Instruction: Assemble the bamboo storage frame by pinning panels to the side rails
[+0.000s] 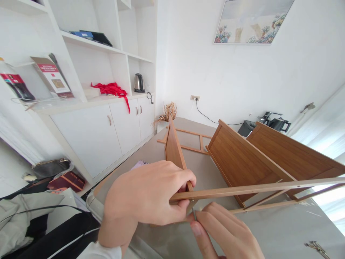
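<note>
Workpiece: your wooden shelf unit, partly joined, on the grey table in front of you. Finish: warm brown w/ visible grain on the panels, paler along the rails & edges. The near panel stands on edge, its end meeting the long rail at your L hand. The mid panel and the R panel lean at a slant farther R, faces showing. The lower rail runs below the long rail, w/ a diagonal-looking crosspiece btwn them. A ladder-like frame shows beyond, btwn near & mid panels; cannot tell if it's attached.

L hand: fingers & thumb clamped round the corner of near panel & long rail. R hand: thumb & forefinger pinched on a thin metal tool, its tip just under the screw head at that corner; cannot tell if it's seated.

Edges/room: the table's L edge runs close by your L forearm, w/ a phone partly hidden behind that hand. Grey surface shows in the gap btwn near & mid panels, also R of your R hand, as far as the loose metal hardware near the bottom R. Far side: table meets the white wall; a black kettle sits just behind the R panel.
</note>
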`<state>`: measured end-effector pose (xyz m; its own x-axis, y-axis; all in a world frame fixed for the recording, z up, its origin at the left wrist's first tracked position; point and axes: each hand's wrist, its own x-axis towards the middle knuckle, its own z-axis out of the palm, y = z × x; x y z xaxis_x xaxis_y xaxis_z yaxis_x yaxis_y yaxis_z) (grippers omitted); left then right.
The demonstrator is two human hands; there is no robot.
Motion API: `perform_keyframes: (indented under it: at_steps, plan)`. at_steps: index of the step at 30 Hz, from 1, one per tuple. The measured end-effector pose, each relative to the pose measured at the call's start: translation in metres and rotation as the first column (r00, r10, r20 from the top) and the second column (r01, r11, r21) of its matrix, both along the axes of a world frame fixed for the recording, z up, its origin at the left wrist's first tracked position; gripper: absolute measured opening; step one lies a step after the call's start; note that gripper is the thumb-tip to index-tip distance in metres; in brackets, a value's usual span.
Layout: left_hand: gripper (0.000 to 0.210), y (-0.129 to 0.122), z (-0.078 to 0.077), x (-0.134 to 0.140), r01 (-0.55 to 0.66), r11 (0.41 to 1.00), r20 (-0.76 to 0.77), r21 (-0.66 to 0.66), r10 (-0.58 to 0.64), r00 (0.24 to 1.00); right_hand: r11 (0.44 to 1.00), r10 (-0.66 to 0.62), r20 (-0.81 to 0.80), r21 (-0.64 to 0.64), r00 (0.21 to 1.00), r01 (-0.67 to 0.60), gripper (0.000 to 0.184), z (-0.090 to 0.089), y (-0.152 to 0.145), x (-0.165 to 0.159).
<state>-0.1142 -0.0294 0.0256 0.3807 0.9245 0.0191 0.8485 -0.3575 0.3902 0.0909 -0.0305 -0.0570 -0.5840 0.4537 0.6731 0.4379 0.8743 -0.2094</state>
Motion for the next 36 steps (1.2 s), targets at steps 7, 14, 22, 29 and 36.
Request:
perform_keyframes:
  at_steps: [7, 14, 22, 29, 36]
  plan:
    - [0.017, 0.002, -0.001, 0.001, 0.03, 1.0, -0.006, 0.008, -0.03, 1.0, 0.982, -0.14, 0.132, 0.147, 0.981, 0.12, 0.011, 0.002, 0.003, 0.004]
    - [0.015, 0.003, 0.0, 0.001, 0.038, 0.999, -0.017, -0.005, -0.038, 0.999, 0.969, -0.17, 0.14, 0.202, 0.975, 0.14, 0.009, -0.001, 0.006, 0.004]
    - [0.014, 0.004, 0.001, -0.001, 0.073, 0.997, -0.034, 0.013, -0.073, 0.997, 0.95, -0.175, 0.149, 0.284, 0.973, 0.127, 0.006, 0.001, 0.009, 0.004]
    - [0.016, 0.004, 0.0, -0.001, 0.062, 0.998, -0.063, 0.011, -0.061, 0.996, 0.99, -0.101, 0.062, 0.104, 0.993, 0.094, 0.021, -0.005, 0.006, -0.003]
    - [0.014, 0.005, 0.0, -0.002, 0.053, 0.998, -0.016, -0.019, -0.053, 0.998, 0.991, -0.011, -0.041, -0.136, 0.999, 0.005, 0.02, -0.007, -0.001, -0.002]
